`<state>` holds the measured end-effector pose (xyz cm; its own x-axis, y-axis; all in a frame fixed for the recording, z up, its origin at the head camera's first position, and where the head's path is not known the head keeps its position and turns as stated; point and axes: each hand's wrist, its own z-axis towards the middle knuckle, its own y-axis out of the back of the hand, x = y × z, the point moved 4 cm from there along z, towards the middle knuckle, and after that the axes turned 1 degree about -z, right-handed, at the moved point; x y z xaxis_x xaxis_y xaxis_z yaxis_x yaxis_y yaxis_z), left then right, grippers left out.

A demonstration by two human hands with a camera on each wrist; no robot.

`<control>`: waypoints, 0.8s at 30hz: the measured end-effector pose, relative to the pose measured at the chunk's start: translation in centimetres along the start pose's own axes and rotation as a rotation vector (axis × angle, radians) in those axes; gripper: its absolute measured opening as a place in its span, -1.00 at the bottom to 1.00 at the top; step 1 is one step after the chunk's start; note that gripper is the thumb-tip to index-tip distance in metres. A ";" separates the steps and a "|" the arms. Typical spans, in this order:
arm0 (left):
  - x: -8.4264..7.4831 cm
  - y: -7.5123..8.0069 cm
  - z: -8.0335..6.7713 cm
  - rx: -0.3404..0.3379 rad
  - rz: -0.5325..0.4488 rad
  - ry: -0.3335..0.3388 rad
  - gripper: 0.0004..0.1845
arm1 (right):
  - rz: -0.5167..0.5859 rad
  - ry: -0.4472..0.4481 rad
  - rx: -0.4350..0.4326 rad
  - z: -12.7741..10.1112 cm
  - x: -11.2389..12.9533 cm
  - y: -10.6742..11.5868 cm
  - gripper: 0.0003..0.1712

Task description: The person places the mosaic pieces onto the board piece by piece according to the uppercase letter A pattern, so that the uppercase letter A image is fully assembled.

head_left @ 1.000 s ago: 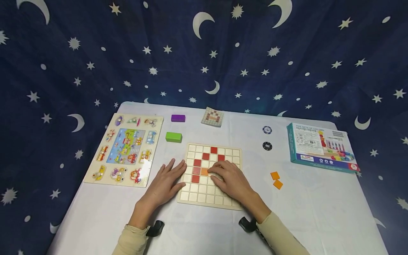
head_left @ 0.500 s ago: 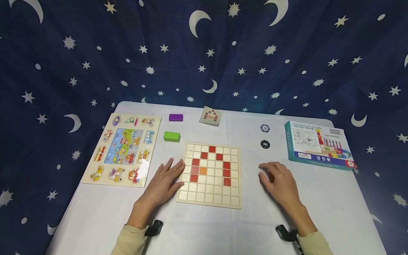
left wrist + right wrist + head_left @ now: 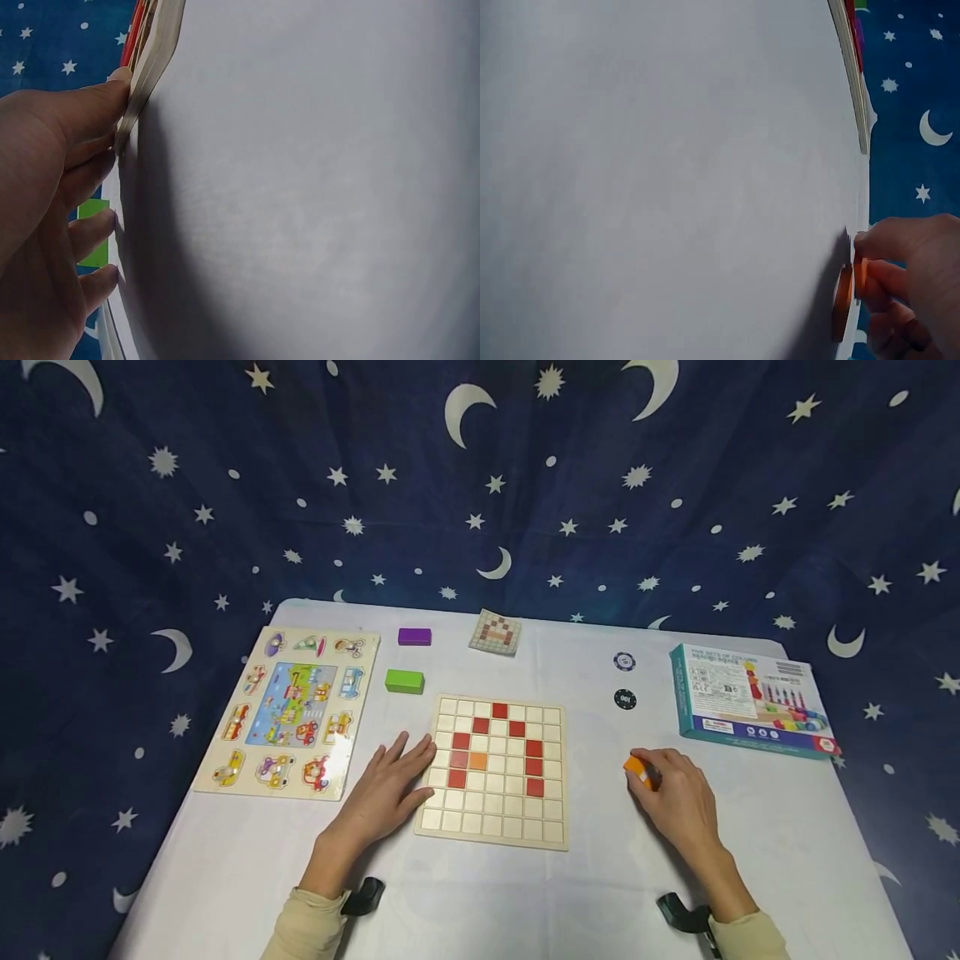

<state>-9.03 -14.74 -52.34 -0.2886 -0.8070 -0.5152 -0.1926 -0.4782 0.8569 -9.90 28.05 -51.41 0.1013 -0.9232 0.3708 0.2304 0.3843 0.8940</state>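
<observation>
My left hand [image 3: 382,797] rests at the left edge of the wooden grid board [image 3: 491,842], fingers spread and straight. Its thumb touches the board's edge in the left wrist view. Several red tiles [image 3: 534,767] form an arch in the grid, and one orange tile [image 3: 477,762] sits inside it. To the right of the board, my right hand [image 3: 678,797] pinches a loose orange square tile [image 3: 860,277] between thumb and fingers. Close beside it in the right wrist view is a second orange tile [image 3: 842,304], mostly hidden by the hand in the head view.
A pattern card [image 3: 495,633] lies behind the board. Purple [image 3: 414,637] and green [image 3: 405,682] blocks stand at back left, beside a vehicle peg puzzle [image 3: 287,714]. Two poker chips [image 3: 625,699] and a boxed toy set [image 3: 753,702] are on the right.
My right hand has left the board, moved right to the loose orange tiles and taken one. The orange tile it was touching stays in the grid. My left hand keeps its place.
</observation>
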 end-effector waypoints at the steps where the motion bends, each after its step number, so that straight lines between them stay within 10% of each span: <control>1: 0.0 0.0 0.0 0.003 -0.001 0.002 -0.27 | 0.012 0.004 -0.008 0.1 0.2 -0.1 -0.63; 24: -0.1 0.0 0.0 0.009 -0.005 0.009 -0.26 | 0.276 0.307 0.222 1.8 13.8 -6.3 -0.65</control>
<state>-9.03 -14.68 -52.25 -0.2792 -0.8079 -0.5190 -0.2021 -0.4790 0.8542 -11.72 12.92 -51.46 0.4187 -0.7298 0.5405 -0.0548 0.5738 0.8172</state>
